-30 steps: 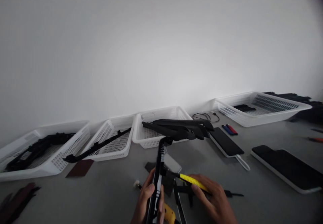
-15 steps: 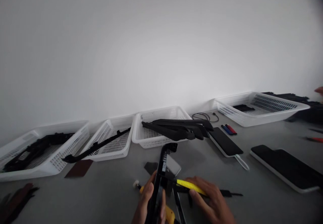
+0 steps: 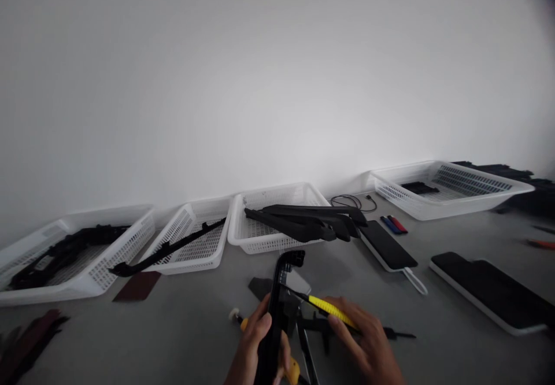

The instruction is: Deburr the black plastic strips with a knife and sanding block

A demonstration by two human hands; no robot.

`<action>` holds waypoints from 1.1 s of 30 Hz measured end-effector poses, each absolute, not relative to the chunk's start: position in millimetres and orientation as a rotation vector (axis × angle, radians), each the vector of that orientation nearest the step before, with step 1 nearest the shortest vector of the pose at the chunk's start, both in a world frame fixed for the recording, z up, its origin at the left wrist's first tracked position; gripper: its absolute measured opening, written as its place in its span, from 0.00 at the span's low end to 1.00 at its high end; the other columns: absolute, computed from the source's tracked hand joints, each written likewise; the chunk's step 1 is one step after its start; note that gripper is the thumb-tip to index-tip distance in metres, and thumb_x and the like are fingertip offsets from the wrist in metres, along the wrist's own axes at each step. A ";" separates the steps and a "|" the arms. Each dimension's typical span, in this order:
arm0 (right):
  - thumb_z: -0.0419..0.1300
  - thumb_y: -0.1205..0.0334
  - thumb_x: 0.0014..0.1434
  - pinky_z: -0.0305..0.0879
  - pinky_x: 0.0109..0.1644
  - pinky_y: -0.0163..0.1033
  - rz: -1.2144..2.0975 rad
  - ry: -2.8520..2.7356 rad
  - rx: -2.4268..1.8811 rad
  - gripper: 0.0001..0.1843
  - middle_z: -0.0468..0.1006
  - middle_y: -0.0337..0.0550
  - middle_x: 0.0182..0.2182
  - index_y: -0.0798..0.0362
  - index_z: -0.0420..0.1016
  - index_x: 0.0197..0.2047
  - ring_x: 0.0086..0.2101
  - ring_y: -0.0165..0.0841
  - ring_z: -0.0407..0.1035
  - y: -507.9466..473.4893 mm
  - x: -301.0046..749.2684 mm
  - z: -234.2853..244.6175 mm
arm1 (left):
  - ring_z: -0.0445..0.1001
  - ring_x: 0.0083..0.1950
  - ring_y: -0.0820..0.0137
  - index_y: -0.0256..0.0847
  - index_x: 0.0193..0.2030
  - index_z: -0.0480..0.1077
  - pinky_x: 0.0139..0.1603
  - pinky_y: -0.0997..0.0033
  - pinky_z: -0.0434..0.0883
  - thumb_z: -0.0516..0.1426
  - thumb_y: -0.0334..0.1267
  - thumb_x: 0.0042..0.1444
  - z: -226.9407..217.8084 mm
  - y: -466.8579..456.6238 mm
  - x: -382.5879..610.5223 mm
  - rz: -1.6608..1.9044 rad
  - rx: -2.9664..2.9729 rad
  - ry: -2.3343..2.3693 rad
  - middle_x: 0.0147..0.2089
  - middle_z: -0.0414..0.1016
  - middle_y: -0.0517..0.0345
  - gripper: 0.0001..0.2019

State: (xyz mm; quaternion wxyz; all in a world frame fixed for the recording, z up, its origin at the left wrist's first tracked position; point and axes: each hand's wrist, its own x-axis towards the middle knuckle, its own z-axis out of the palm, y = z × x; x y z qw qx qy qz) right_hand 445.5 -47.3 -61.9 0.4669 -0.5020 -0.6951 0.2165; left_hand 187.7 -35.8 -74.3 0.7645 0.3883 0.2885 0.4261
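Note:
My left hand (image 3: 255,341) is closed around a long black plastic trim piece (image 3: 275,327), held upright with its bent end at the top. In my right hand (image 3: 362,339) is a slim yellow-handled utility knife (image 3: 329,308), gripped between thumb and fingers. Its thin dark tip points left and meets the inner side of the piece near the middle; exact contact is hard to see. Beneath my right hand lies a dark caliper-like tool (image 3: 392,333). A yellow-handled tool (image 3: 293,369) sits behind my left hand, mostly hidden.
White baskets (image 3: 217,262) line the wall, holding black parts. Several black trim pieces (image 3: 303,223) overhang the middle basket (image 3: 255,247). To the right are a black-topped device with a cord (image 3: 388,246), a larger one (image 3: 489,292), and blue and red lighter-like items (image 3: 393,224). Brown sandpaper-like sheet (image 3: 136,287) lies left.
The trim piece has dropped slightly and tilted, showing more of its bent end. The knife now slants more, its tip higher along the piece. A hand at the far right has left view.

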 end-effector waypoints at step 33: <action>0.56 0.32 0.72 0.84 0.43 0.39 0.382 -1.430 -1.335 0.33 0.91 0.53 0.43 0.53 0.90 0.47 0.40 0.47 0.88 -41.3 446.2 -68.3 | 0.73 0.17 0.79 0.56 0.78 0.62 0.16 0.81 0.65 0.59 0.54 0.71 -63.7 -33.6 196.8 1.069 0.928 0.645 0.44 0.82 0.53 0.31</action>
